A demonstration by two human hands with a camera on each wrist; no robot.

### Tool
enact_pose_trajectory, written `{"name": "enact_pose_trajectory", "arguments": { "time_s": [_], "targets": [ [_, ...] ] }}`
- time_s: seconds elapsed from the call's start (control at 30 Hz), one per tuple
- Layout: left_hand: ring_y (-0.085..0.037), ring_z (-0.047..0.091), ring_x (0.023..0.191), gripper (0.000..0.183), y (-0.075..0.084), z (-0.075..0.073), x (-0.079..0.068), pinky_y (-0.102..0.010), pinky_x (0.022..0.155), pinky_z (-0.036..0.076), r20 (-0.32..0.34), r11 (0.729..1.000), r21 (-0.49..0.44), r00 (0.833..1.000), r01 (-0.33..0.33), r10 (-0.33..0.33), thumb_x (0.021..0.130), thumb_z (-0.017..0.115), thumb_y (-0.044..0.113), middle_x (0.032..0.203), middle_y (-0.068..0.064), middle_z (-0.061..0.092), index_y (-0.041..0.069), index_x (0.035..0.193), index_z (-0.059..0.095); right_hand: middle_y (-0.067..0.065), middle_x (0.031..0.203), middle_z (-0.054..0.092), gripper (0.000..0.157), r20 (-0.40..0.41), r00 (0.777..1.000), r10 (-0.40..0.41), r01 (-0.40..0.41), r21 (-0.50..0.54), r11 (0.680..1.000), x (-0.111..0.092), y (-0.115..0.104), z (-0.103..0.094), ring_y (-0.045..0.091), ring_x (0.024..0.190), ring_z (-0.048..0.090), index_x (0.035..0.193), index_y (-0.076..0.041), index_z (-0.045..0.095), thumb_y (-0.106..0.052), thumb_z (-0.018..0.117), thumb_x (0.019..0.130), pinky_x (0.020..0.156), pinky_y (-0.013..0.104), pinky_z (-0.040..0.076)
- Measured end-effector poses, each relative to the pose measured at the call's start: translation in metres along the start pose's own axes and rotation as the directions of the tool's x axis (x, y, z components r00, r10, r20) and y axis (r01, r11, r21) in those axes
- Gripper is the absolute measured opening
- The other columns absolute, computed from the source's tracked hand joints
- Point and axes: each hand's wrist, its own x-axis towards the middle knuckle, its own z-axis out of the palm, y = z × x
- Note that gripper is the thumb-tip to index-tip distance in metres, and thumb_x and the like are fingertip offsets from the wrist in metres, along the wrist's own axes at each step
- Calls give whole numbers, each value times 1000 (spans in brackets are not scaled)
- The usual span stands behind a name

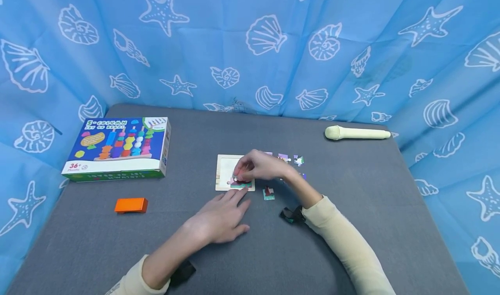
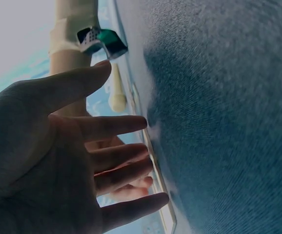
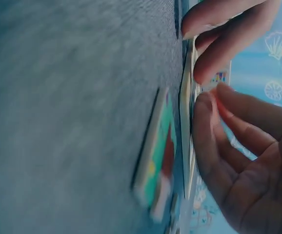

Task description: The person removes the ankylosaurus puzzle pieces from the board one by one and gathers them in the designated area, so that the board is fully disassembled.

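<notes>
A pale wooden puzzle tray [image 1: 222,169] lies flat at the middle of the table, with joined jigsaw pieces [image 1: 244,185] along its near side. Over them, my right hand [image 1: 262,165] brings thumb and forefinger together at a jigsaw piece mostly hidden by the fingers. In the right wrist view, those fingertips [image 3: 205,101] meet low over the tray's edge [image 3: 185,112]. My left hand [image 1: 222,214] lies palm down with spread fingers, its fingertips at the tray's near edge. One loose piece [image 1: 268,193], green and dark red, sits just right of the tray.
More loose pieces [image 1: 298,160] lie beyond the right wrist, partly behind it. At the left stand a bead-set box [image 1: 117,147] and an orange block [image 1: 131,205]. A cream microphone-shaped object [image 1: 357,133] lies at the back right. A blue shell-print curtain [image 1: 234,39] surrounds the table's back and sides.
</notes>
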Motion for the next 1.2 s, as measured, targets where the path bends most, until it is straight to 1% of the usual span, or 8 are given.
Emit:
{"name": "enact_pose_trajectory", "arguments": {
  "time_s": [0.13, 0.23, 0.43, 0.63, 0.73, 0.9, 1.03, 1.2],
  "targets": [
    [-27, 34, 165, 69, 1, 2, 2, -51, 128, 43, 24, 1000, 3, 1000, 3, -4, 108, 63, 52, 180, -9, 31, 11, 162, 51, 6, 91, 78, 13, 21, 999, 47, -47, -33, 998, 9, -4, 3, 6, 76, 63, 111, -2, 80, -5, 72, 101, 70, 20, 53],
    [-26, 34, 165, 70, 1, 3, 3, -50, 128, 43, 27, 1000, 7, 1000, 6, -6, 108, 63, 53, 180, -9, 31, 11, 163, 50, 4, 87, 76, 10, 19, 998, 67, -66, -55, 996, 13, -7, 5, 6, 73, 61, 108, -3, 81, -5, 75, 99, 67, 20, 51],
    [-26, 38, 162, 69, 1, 4, 4, -49, 127, 44, 12, 1000, 25, 1000, 8, -8, 108, 63, 53, 179, -8, 34, 12, 162, 51, 1, 84, 72, 8, 1, 999, 54, -54, -79, 995, 16, -9, 8, 5, 73, 60, 103, -3, 79, -5, 79, 95, 68, 19, 51],
    [-26, 39, 160, 69, 1, 4, 4, -49, 127, 45, 2, 999, 31, 1000, 7, -7, 107, 64, 53, 177, -8, 36, 12, 161, 52, 3, 90, 76, 7, 5, 999, 50, -50, -53, 997, 12, -12, 7, 7, 77, 64, 103, -4, 78, -4, 77, 97, 70, 21, 54],
    [-26, 41, 159, 68, 1, 4, 3, -49, 126, 46, -8, 999, 32, 1000, 7, -6, 107, 64, 53, 177, -8, 38, 12, 161, 53, 6, 93, 78, 6, 8, 1000, 23, -23, -36, 999, 6, -13, 7, 8, 80, 68, 104, -3, 78, -4, 75, 99, 72, 21, 57],
    [-27, 41, 159, 68, 1, 4, 3, -50, 125, 46, -21, 1000, 21, 1000, 2, -1, 106, 66, 52, 176, -8, 39, 11, 160, 54, 8, 96, 79, 7, -24, 1000, -17, 17, 15, 1000, -9, -11, 4, 11, 83, 70, 107, -2, 78, -4, 74, 101, 78, 23, 60],
    [-27, 39, 161, 69, 1, 3, 3, -51, 127, 45, -1, 1000, -5, 1000, 8, -8, 107, 65, 52, 177, -8, 38, 12, 162, 52, 8, 97, 78, 9, -59, 998, -18, 20, 33, 999, -27, -7, 0, 11, 84, 70, 110, -3, 78, -5, 73, 102, 81, 25, 61],
    [-27, 42, 159, 68, 1, 2, 2, -49, 127, 45, -5, 1000, -1, 1000, 8, -8, 107, 65, 52, 176, -9, 38, 12, 161, 53, 10, 98, 79, 10, -91, 996, 6, -1, 59, 998, -53, 2, -7, 13, 88, 72, 111, -2, 77, -4, 72, 102, 82, 28, 63]
  ]
}}
